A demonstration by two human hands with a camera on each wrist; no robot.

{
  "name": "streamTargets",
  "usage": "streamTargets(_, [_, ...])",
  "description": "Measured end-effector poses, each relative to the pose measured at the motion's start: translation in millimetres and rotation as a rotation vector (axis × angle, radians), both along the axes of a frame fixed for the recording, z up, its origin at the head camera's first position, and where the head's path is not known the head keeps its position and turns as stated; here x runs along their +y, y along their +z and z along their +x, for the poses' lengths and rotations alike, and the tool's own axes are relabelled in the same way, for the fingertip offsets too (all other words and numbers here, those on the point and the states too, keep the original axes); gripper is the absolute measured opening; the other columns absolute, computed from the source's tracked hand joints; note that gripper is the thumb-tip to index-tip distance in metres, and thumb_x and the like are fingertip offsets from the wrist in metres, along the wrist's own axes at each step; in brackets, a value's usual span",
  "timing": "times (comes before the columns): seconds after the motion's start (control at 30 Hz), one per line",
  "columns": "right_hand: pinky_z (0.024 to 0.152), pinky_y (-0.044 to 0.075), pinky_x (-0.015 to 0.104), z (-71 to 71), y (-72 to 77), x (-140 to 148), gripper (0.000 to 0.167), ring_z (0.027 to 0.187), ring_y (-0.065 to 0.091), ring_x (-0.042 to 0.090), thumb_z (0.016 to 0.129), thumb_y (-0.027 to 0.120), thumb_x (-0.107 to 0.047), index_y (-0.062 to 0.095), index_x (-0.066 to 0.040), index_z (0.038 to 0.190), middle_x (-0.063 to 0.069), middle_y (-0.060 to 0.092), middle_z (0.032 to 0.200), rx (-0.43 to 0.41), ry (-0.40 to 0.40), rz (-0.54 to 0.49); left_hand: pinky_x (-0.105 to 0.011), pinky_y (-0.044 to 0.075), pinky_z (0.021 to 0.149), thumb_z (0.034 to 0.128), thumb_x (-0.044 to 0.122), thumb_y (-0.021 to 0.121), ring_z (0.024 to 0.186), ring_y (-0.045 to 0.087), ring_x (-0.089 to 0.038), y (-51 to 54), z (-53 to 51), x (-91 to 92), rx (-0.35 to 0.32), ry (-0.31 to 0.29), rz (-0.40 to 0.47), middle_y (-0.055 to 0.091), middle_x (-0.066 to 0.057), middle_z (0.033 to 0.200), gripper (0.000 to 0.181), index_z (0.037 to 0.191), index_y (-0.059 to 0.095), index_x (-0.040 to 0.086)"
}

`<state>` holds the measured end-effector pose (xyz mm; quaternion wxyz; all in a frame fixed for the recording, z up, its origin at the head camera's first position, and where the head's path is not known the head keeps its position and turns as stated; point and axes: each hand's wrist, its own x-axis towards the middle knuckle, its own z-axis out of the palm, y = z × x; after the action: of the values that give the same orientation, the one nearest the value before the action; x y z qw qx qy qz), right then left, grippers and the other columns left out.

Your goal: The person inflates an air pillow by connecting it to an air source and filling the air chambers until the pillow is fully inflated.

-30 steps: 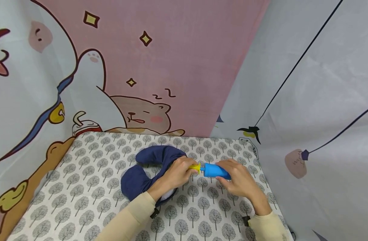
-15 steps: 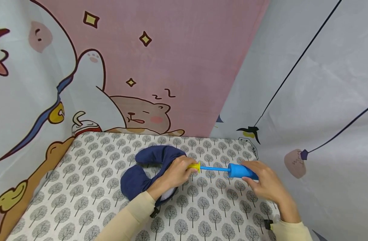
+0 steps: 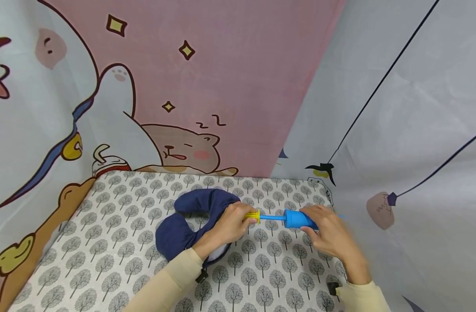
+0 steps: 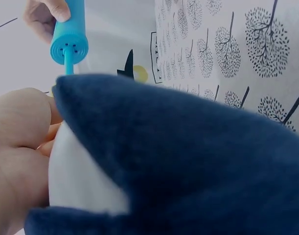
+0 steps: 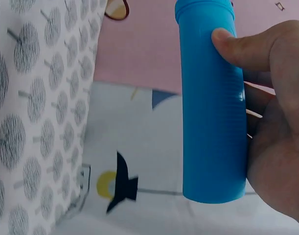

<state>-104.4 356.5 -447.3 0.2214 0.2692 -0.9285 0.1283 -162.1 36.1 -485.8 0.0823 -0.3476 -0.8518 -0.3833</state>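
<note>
A blue hand pump is held level above the table between both hands. My right hand grips its blue barrel, thumb along one side in the right wrist view. A thin blue rod runs from the barrel to a yellow ribbed end piece, which my left hand holds. Beneath and beside the left hand lies a navy U-shaped neck pillow. Close up in the left wrist view, the pillow shows a white inside and hides most of the left fingers.
The table is covered with a white cloth printed with grey trees. A pink cartoon backdrop rises behind it, and a pale curtain hangs along the right side.
My right hand first drew the barrel rightward, lengthening the visible rod, then came partway back left. The left hand and the neck pillow have stayed in place.
</note>
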Motion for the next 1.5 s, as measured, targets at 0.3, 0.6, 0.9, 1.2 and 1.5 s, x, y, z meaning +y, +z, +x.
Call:
streamTargets(0.3, [0.090,0.066,0.055,-13.9,-13.3,-36.7,0.048,0.107,0.079,0.037,0.082,0.095,-0.008,0.080,0.003,0.126,0.018,0.085,0.119,0.052,0.045,0.001,-0.046,0.064,0.097,0.1020,0.014,0.083,0.102,0.079,-0.027,-0.5,-0.3,-1.4,0.005,0.009,-0.008,0.086,-0.011,0.108,0.014,0.111,0.083,0.003])
streamTargets(0.6, [0.094,0.066,0.055,-18.0,-19.8,-63.2,0.047,0.109,0.079,0.037,0.082,0.097,-0.012,0.080,0.003,0.123,0.017,0.085,0.119,0.036,0.055,0.002,-0.039,0.063,0.088,0.1017,0.013,0.083,0.099,0.078,-0.026,-1.4,1.3,-1.7,0.017,0.003,-0.025,0.086,-0.012,0.110,0.017,0.115,0.083,0.001])
streamTargets(0.9, [0.099,0.066,0.059,-13.1,-13.6,-49.2,0.049,0.117,0.078,0.039,0.088,0.095,-0.012,0.078,0.002,0.132,0.018,0.083,0.128,-0.076,0.013,-0.019,-0.042,0.064,0.095,0.1077,0.014,0.077,0.102,0.077,-0.026,2.3,0.4,-6.4,0.022,-0.053,-0.080,0.086,-0.011,0.114,0.019,0.123,0.082,0.004])
streamTargets(1.2, [0.099,0.063,0.065,-2.8,-1.5,-4.8,0.052,0.119,0.077,0.041,0.087,0.095,-0.007,0.077,0.000,0.135,0.017,0.083,0.128,-0.097,-0.033,-0.033,-0.040,0.062,0.093,0.1098,0.018,0.076,0.097,0.075,-0.021,-1.0,-1.8,-9.3,0.022,-0.048,-0.084,0.085,-0.005,0.111,0.016,0.121,0.082,0.008])
streamTargets(1.5, [0.104,0.056,0.073,9.4,10.6,30.8,0.057,0.127,0.070,0.048,0.088,0.093,-0.006,0.074,-0.001,0.141,0.023,0.079,0.136,-0.155,-0.106,-0.060,-0.042,0.060,0.098,0.1133,0.017,0.070,0.097,0.071,-0.019,1.1,-1.9,-10.0,-0.019,-0.083,-0.110,0.081,-0.006,0.112,0.016,0.123,0.076,0.007])
